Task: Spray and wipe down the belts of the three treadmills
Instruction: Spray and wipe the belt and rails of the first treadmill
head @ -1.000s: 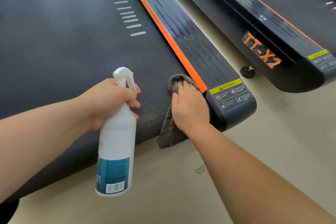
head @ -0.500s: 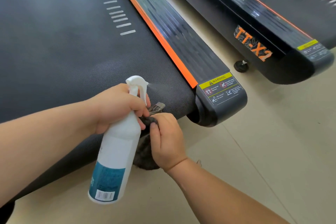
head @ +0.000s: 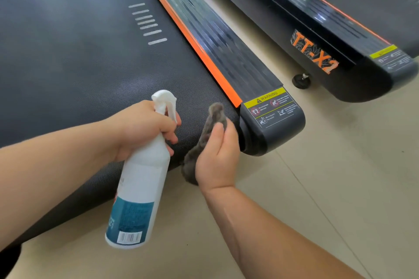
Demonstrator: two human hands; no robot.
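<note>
Observed from the head view. The left hand point(head: 145, 129) gripped the neck of the white spray bottle point(head: 141, 188), fingers curled round it with the forefinger over the trigger. The bottle hung tilted, nozzle uppermost and pointing toward the right, its base out past the rear edge of the belt point(head: 79, 63) and above the floor point(head: 328, 188).

The right hand point(head: 216, 161) held the grey cloth point(head: 214, 115), thumb laid across its near face and fingers curled behind it. The cloth stood up above the thumb and trailed down below the palm. It lay at the rear right corner of the belt, just beside the black end cap point(head: 283, 129) that carries the yellow warning label point(head: 271, 102). The cloth was blurred, so whether it touched the belt surface could not be told. The two hands were near each other but apart, the bottle to the left of the cloth.

An orange strip point(head: 192, 45) ran along the belt's right edge. A second treadmill point(head: 328, 36), marked TT-X2, stood to the right, with a strip of floor between the two machines.
</note>
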